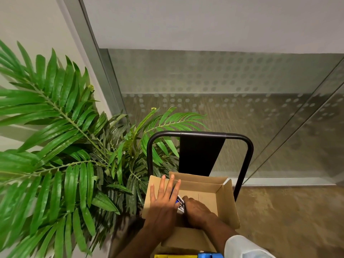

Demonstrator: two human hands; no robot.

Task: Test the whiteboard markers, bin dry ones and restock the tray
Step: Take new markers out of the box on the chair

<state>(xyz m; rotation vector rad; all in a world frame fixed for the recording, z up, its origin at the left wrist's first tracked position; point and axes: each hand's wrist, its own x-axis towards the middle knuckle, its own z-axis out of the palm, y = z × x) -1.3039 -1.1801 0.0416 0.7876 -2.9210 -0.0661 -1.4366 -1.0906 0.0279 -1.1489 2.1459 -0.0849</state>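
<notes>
Marker pack [180, 205] upright inside cardboard box [226, 203]

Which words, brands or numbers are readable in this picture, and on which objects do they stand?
Small pack between the left hand and right hand, in the cardboard box: white print on dark, partly covered and blurred; not readable with certainty.
Cardboard box: no print visible.
Yellow item and blue item at the bottom edge: no readable text.

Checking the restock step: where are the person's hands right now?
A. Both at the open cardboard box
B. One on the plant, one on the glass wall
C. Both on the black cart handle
A: the left hand lies flat over the cardboard box edge and the right hand reaches inside beside a marker pack.
</notes>
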